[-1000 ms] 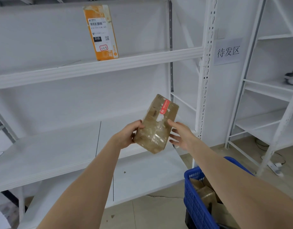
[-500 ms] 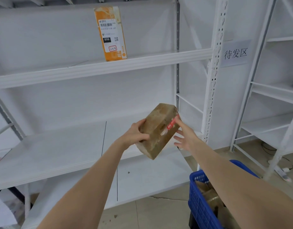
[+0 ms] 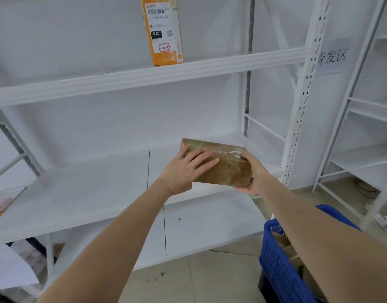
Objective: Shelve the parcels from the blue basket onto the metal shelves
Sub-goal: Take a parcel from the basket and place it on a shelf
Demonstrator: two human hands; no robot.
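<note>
Left hand [image 3: 183, 171] laid flat, right hand [image 3: 252, 173] clamped on a box [image 3: 228, 166]; one parcel [image 3: 164, 31] shelved at twelve o'clock; basket [image 3: 275, 259] not yet emptied.

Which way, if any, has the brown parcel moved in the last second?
Yes. The brown parcel turned from tilted on end to level and went forward, past the front edge of the middle shelf.

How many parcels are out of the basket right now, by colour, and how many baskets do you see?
Orange parcel: 1, standing on the upper shelf.
Brown parcel: 1, left hand flat on it, right hand gripping its end.
Blue basket: 1, parcels inside too hidden to count.
Total: 3.
</note>
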